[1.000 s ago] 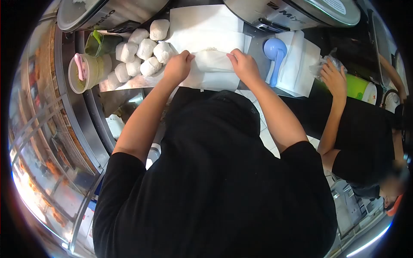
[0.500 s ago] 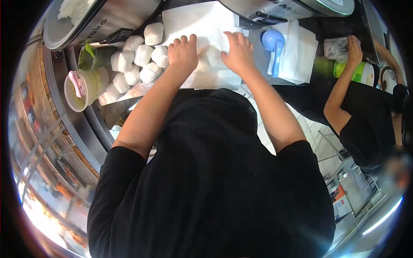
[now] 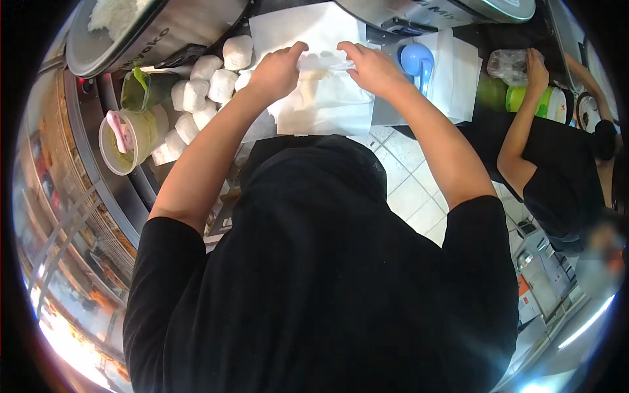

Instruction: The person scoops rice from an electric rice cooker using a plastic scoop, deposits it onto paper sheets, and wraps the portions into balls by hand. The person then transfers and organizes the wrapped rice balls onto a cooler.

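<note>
White paper sheets (image 3: 331,118) lie stacked on the counter in front of me. My left hand (image 3: 280,71) pinches one end of a raised fold of paper, thumb and fingers together. On the other side my right hand (image 3: 372,67) grips the fold's opposite end. The fold bridges the gap between my hands, and a little rice shows faintly at its near edge. Several white paper-wrapped bundles (image 3: 195,95) are piled left of my left hand. A blue scoop (image 3: 415,60) rests on more paper (image 3: 455,82) beside my right hand.
Two large steel containers (image 3: 167,36) (image 3: 432,13) stand at the back; the left one is open with rice inside. Tubs with a pink-handled (image 3: 118,131) and a green-handled utensil (image 3: 139,78) are at left. A co-worker's hand (image 3: 537,71) touches a clear plastic bag (image 3: 506,66) at right.
Both hands opened over the paper, moved away from me and closed on a paper fold. The near paper edge shifted slightly. The co-worker's hand moved right, and the plastic bag now lies on the counter.
</note>
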Action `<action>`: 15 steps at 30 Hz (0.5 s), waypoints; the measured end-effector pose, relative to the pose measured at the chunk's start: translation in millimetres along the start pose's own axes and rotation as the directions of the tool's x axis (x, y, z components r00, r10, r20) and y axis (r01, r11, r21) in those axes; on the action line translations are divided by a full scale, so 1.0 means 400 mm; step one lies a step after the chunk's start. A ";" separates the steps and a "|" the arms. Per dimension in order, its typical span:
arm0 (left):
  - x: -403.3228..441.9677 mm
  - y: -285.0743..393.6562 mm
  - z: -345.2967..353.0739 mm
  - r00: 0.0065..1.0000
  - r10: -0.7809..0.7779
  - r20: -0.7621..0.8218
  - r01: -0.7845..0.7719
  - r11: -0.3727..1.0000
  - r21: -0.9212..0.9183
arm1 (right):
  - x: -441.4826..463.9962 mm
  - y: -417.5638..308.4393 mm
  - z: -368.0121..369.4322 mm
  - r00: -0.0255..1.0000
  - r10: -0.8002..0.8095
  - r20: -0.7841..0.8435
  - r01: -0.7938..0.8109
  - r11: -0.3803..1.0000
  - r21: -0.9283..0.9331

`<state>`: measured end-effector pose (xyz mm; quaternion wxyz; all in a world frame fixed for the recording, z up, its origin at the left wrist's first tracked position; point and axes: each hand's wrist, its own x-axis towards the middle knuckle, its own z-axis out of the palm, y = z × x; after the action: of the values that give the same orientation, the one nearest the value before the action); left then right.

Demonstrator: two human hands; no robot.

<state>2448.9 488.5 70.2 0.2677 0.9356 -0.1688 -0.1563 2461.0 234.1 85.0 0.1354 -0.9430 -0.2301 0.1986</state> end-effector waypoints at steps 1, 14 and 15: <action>-0.012 -0.005 -0.008 1.000 0.018 0.002 -0.018 0.999 -0.045 | -0.009 0.007 -0.005 1.000 0.008 -0.026 -0.004 0.990 0.139; -0.173 -0.007 0.123 0.947 0.271 -0.172 -0.229 0.946 0.230 | -0.179 0.086 0.190 0.876 -0.294 -0.381 0.309 0.951 -0.024; -0.173 -0.011 0.144 0.925 0.341 -0.168 -0.293 0.921 0.256 | -0.186 0.091 0.212 0.878 -0.317 -0.358 0.314 0.947 -0.070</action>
<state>2365.8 494.0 35.1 0.1976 0.9312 -0.3062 0.0086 2377.2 180.5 20.6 0.2016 -0.9139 -0.3524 -0.0059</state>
